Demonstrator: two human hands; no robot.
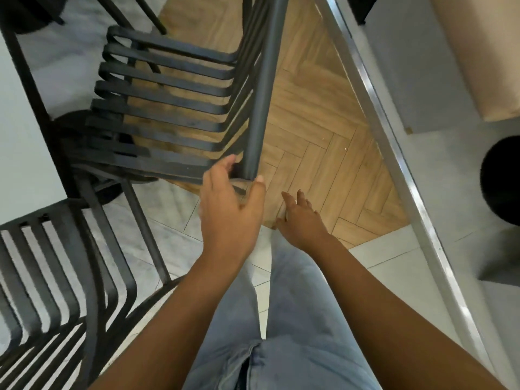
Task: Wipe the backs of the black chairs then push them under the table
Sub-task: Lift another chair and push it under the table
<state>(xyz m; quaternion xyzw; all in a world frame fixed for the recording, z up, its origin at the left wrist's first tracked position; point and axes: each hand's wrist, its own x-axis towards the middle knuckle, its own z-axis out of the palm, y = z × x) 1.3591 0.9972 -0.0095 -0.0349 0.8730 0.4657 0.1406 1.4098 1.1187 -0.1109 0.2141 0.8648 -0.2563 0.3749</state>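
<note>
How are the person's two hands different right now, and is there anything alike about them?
The left hand curls round the top rail of the black chair, thumb one side, fingers the other; the right hand touches nothing, its fingers spread and relaxed over the wooden floor. The left hand sits farther forward than the right hand. Both are bare and hold no cloth.

Both forearms are bare from the elbow down, with no sleeve, watch, ring or bracelet showing on either. The left hand (pixel 229 204) and the right hand (pixel 302 219) wear no gloves, and the nails look short and unpainted. Below the left hand, the legs are in light blue denim jeans (pixel 295 319), faded, loosely creased, with a seam running down between them.
</note>
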